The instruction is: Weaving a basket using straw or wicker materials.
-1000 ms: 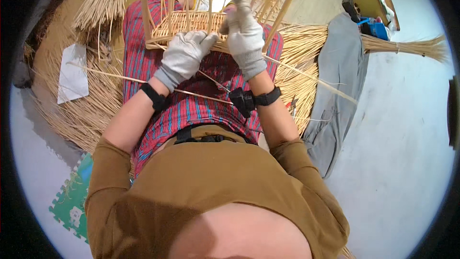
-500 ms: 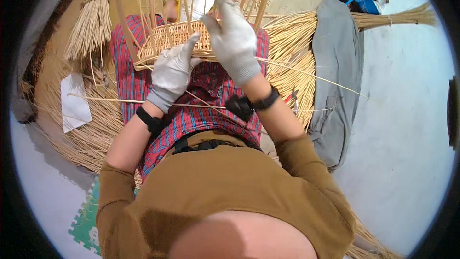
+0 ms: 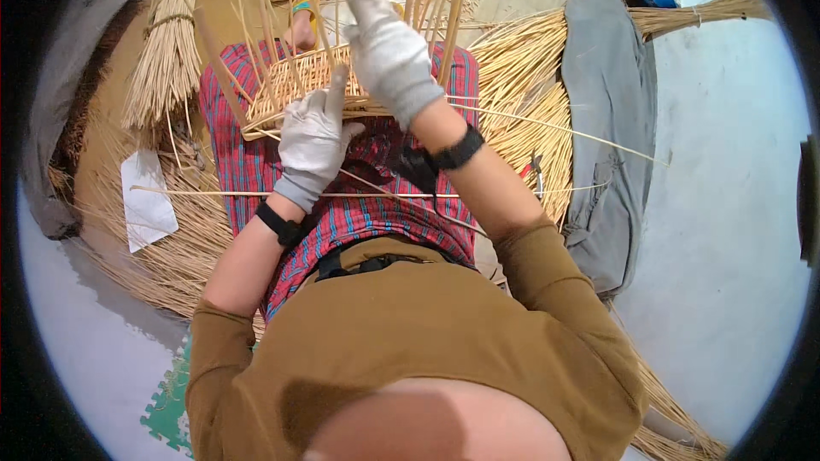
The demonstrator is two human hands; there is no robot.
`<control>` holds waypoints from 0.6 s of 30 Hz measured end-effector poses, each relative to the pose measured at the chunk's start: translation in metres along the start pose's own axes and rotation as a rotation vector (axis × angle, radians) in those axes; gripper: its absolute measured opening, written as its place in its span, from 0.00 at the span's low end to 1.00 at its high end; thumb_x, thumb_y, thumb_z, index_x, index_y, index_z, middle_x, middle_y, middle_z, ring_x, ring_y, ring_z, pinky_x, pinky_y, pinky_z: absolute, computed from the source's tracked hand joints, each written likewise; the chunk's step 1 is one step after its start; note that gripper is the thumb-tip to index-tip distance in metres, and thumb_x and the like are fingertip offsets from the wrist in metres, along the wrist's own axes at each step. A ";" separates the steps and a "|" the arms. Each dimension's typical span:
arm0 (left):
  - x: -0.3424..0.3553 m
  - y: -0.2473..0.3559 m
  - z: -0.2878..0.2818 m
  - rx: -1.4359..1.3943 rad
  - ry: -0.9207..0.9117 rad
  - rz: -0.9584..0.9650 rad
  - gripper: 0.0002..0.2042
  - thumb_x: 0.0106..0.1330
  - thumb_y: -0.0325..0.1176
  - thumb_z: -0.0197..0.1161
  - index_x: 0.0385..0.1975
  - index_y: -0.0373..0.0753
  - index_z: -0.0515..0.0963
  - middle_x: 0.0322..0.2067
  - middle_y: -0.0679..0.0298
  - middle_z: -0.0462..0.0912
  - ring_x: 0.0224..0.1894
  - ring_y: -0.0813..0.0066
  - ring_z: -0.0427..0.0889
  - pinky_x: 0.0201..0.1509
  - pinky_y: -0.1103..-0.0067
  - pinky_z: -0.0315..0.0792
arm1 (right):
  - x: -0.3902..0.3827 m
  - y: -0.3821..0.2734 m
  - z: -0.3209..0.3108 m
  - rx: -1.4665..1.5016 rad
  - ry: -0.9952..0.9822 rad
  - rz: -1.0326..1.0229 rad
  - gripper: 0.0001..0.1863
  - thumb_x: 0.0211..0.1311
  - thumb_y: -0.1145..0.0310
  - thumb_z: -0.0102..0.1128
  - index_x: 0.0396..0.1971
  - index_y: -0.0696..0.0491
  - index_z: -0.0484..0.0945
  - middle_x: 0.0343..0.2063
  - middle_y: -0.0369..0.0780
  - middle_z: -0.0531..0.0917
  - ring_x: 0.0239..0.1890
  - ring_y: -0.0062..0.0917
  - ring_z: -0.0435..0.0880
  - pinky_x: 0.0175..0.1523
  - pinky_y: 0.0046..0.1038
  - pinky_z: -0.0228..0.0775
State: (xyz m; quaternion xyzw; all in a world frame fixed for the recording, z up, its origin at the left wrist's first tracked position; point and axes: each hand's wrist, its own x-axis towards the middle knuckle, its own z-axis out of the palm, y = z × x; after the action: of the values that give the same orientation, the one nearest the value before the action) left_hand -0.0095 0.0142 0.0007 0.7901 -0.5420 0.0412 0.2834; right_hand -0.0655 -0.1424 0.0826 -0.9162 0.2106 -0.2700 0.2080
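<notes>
On my lap, over a red and blue checked cloth [image 3: 256, 158], rests a partly woven wicker basket [image 3: 286, 77] with tall upright stakes. My left hand [image 3: 312, 137], in a white glove, grips its near edge, with thumb and forefinger pointing up along the weave. My right hand [image 3: 389, 55], gloved too, is raised over the basket's right side among the stakes. Its forefinger stretches away from me and the thumb stands apart; the other fingers are partly hidden. One long thin strand [image 3: 581, 132] runs out from the basket to the right. Another cane [image 3: 196, 193] lies across my lap.
Bundled canes [image 3: 166, 60] stand at the left, above loose canes and a white sheet [image 3: 147, 201]. At the right lie more canes [image 3: 521, 85], red-handled pliers [image 3: 535, 175] and grey cloth [image 3: 606, 119]. A second woven piece and a foot appear at the far side.
My right hand has shifted left and farther away over the basket, forefinger extended. My left hand keeps its hold on the near edge. The whole view has shifted slightly.
</notes>
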 end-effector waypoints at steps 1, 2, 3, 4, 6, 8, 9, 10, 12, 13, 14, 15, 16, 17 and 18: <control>0.001 0.000 0.001 0.086 -0.032 0.006 0.43 0.53 0.36 0.77 0.72 0.45 0.64 0.38 0.58 0.81 0.40 0.54 0.81 0.47 0.62 0.72 | 0.003 0.004 -0.005 0.092 0.026 0.052 0.33 0.67 0.75 0.57 0.72 0.42 0.67 0.54 0.52 0.84 0.53 0.38 0.86 0.56 0.36 0.79; 0.002 0.000 0.003 0.133 -0.041 0.016 0.36 0.57 0.36 0.73 0.69 0.48 0.69 0.38 0.59 0.79 0.40 0.56 0.80 0.47 0.63 0.70 | 0.004 0.008 -0.011 0.208 0.079 0.020 0.36 0.66 0.79 0.57 0.73 0.41 0.65 0.54 0.51 0.84 0.53 0.34 0.87 0.56 0.34 0.79; 0.004 -0.002 0.004 0.141 -0.025 0.007 0.36 0.57 0.36 0.73 0.69 0.48 0.69 0.38 0.59 0.79 0.40 0.56 0.80 0.47 0.63 0.70 | -0.012 0.017 -0.030 0.374 0.027 0.058 0.34 0.66 0.82 0.54 0.71 0.41 0.69 0.54 0.50 0.84 0.51 0.32 0.88 0.55 0.31 0.79; 0.005 -0.002 0.006 0.193 -0.028 0.028 0.31 0.59 0.36 0.70 0.66 0.51 0.72 0.37 0.60 0.78 0.41 0.57 0.80 0.46 0.64 0.70 | -0.030 0.025 -0.047 0.469 -0.044 0.176 0.29 0.67 0.83 0.53 0.67 0.45 0.75 0.51 0.46 0.87 0.48 0.26 0.89 0.53 0.27 0.79; 0.007 -0.002 0.005 0.218 -0.092 0.008 0.23 0.61 0.33 0.67 0.58 0.53 0.80 0.37 0.58 0.77 0.42 0.56 0.79 0.45 0.63 0.70 | -0.068 0.043 -0.079 0.388 -0.167 0.529 0.22 0.69 0.84 0.47 0.60 0.56 0.79 0.51 0.45 0.88 0.51 0.27 0.89 0.55 0.25 0.79; 0.011 0.001 0.001 0.197 -0.060 0.006 0.23 0.60 0.33 0.68 0.58 0.53 0.80 0.37 0.58 0.77 0.42 0.56 0.79 0.44 0.63 0.69 | -0.114 0.048 -0.092 0.258 0.011 0.560 0.19 0.70 0.82 0.50 0.56 0.56 0.81 0.49 0.45 0.88 0.44 0.26 0.90 0.48 0.27 0.82; 0.011 0.003 -0.003 0.161 -0.103 0.001 0.24 0.59 0.33 0.68 0.58 0.52 0.80 0.37 0.58 0.77 0.42 0.56 0.79 0.43 0.63 0.69 | -0.134 0.047 -0.095 0.264 0.021 0.531 0.19 0.70 0.82 0.50 0.56 0.56 0.81 0.49 0.45 0.88 0.44 0.26 0.90 0.48 0.27 0.82; 0.010 0.006 -0.008 0.163 -0.118 -0.004 0.23 0.57 0.33 0.71 0.56 0.52 0.81 0.39 0.60 0.79 0.44 0.58 0.79 0.46 0.63 0.71 | -0.150 0.044 -0.096 0.328 -0.077 0.364 0.20 0.68 0.82 0.53 0.57 0.55 0.81 0.51 0.44 0.87 0.43 0.28 0.90 0.46 0.27 0.82; 0.003 0.012 -0.023 0.148 0.065 0.077 0.23 0.56 0.32 0.72 0.54 0.52 0.82 0.39 0.62 0.79 0.45 0.59 0.80 0.49 0.64 0.72 | -0.169 0.037 -0.088 0.262 -0.277 0.094 0.22 0.62 0.80 0.61 0.57 0.51 0.82 0.54 0.45 0.84 0.44 0.33 0.89 0.45 0.28 0.83; -0.005 0.014 -0.032 0.097 0.165 0.090 0.22 0.55 0.31 0.73 0.53 0.51 0.83 0.40 0.64 0.80 0.46 0.60 0.80 0.52 0.65 0.73 | -0.175 0.035 -0.083 0.131 -0.390 0.015 0.24 0.59 0.79 0.65 0.57 0.48 0.82 0.56 0.45 0.83 0.47 0.36 0.87 0.46 0.30 0.83; -0.013 0.013 -0.042 -0.019 0.159 0.072 0.19 0.55 0.30 0.75 0.48 0.49 0.84 0.40 0.67 0.81 0.47 0.60 0.81 0.55 0.67 0.74 | -0.180 0.032 -0.077 0.083 -0.456 -0.061 0.22 0.55 0.73 0.70 0.52 0.45 0.84 0.52 0.45 0.83 0.53 0.40 0.83 0.52 0.36 0.81; -0.023 0.010 -0.052 -0.100 0.106 0.067 0.14 0.55 0.28 0.74 0.42 0.45 0.84 0.39 0.65 0.81 0.45 0.59 0.81 0.51 0.67 0.74 | -0.184 0.032 -0.071 0.035 -0.677 -0.055 0.17 0.57 0.67 0.70 0.48 0.46 0.85 0.48 0.42 0.83 0.52 0.41 0.82 0.55 0.40 0.78; -0.030 0.003 -0.060 -0.156 0.062 0.076 0.13 0.56 0.28 0.74 0.41 0.44 0.84 0.39 0.64 0.81 0.45 0.59 0.81 0.50 0.67 0.74 | -0.187 0.033 -0.068 0.056 -0.677 -0.062 0.14 0.59 0.66 0.69 0.46 0.47 0.84 0.46 0.41 0.83 0.51 0.41 0.82 0.54 0.41 0.77; -0.038 -0.004 -0.069 -0.213 -0.014 0.062 0.11 0.57 0.28 0.74 0.39 0.43 0.83 0.38 0.64 0.81 0.44 0.58 0.81 0.49 0.67 0.75 | -0.190 0.035 -0.066 0.038 -0.764 -0.012 0.12 0.61 0.65 0.68 0.44 0.49 0.83 0.44 0.40 0.83 0.49 0.42 0.82 0.53 0.42 0.77; -0.046 -0.012 -0.076 -0.220 -0.063 0.040 0.10 0.58 0.28 0.73 0.39 0.43 0.83 0.39 0.63 0.81 0.43 0.58 0.81 0.49 0.66 0.75 | -0.192 0.040 -0.067 0.034 -0.676 0.012 0.11 0.63 0.64 0.66 0.43 0.50 0.82 0.43 0.41 0.83 0.49 0.42 0.82 0.52 0.43 0.77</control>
State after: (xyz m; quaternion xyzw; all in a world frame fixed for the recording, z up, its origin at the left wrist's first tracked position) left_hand 0.0008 0.0927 0.0426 0.7440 -0.5677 -0.0377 0.3503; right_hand -0.2621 -0.0975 0.0362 -0.9490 0.1308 0.0467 0.2830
